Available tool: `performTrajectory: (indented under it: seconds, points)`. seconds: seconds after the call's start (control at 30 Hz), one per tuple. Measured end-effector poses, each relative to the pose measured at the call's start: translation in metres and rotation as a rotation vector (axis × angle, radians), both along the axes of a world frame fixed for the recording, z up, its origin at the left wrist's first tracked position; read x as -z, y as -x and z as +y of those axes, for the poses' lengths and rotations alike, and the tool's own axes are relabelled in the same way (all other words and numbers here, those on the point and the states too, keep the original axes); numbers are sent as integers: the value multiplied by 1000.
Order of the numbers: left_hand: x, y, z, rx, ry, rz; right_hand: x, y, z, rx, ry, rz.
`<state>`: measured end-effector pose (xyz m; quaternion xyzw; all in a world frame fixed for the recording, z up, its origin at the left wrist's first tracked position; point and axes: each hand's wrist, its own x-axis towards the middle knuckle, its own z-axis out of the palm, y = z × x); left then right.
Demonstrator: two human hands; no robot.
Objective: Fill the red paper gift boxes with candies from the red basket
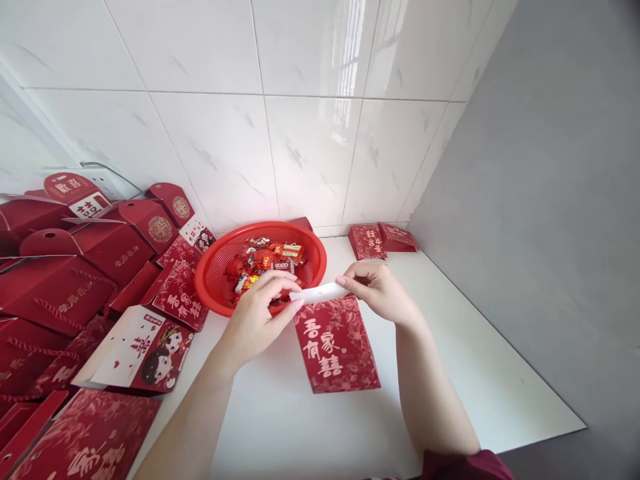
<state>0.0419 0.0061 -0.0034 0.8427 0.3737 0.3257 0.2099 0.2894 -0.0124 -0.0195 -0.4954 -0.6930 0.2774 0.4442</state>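
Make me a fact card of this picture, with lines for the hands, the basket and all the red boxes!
Hands: the left hand and right hand pinch opposite ends of a white strip
Below the strip: a red packet with white writing; I can't tell if they're joined
Behind the left hand: a red basket holding small wrapped pieces
Left side: many red boxes, one with a cartoon couple
Back, near the wall: two small red packets
Underneath: a white table
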Motion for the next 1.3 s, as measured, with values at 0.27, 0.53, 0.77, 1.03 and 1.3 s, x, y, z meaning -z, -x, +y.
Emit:
performTrajectory:
  seconds: [0.27, 0.53, 0.77, 1.03, 1.3]
  points:
    - [1, 15, 9, -44, 78, 161, 3, 19, -5, -200, 127, -35]
    - [1, 24, 13, 119, 278, 418, 10, 34, -6, -312, -66, -407]
    - [7, 24, 14, 62, 281, 434, 15, 44, -4, -338, -153, -457]
    - [4, 8, 3, 103, 160, 434, 17, 49, -3, -310, -120, -571]
    - [8, 5, 4, 106, 109, 561, 6, 45, -9, -383, 79, -473]
